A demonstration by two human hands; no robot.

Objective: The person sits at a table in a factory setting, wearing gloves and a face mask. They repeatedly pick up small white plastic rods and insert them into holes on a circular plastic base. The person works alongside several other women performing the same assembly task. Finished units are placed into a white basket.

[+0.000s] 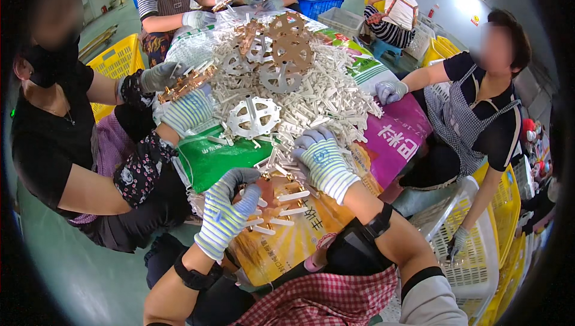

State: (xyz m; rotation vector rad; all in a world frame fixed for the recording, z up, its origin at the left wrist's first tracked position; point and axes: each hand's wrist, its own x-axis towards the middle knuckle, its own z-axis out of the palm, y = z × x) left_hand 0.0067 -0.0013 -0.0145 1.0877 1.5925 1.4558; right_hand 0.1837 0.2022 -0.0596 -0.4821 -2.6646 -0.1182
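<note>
My left hand [226,213], in a striped glove with grey fingers, curls its thumb and fingers round the left edge of a brown disc [277,191]. White strips stick out from the disc's rim, with small gold-coloured fittings on it. It rests low over a yellow printed sack [263,254]. My right hand [321,159], gloved alike, lies at the near edge of a heap of small white strips [329,101]. Its fingers are bent together, and what is between them is hidden. A silver toothed disc [254,117] with cut-outs lies on the heap ahead of my hands.
More brown and silver discs [293,53] are stacked on the heap. At the left a person [60,140] holds a strip-fitted disc [187,84]; another person [473,98] sits at the right. Two people work at the far side. Yellow crates [117,62] and a white basket [467,260] stand around.
</note>
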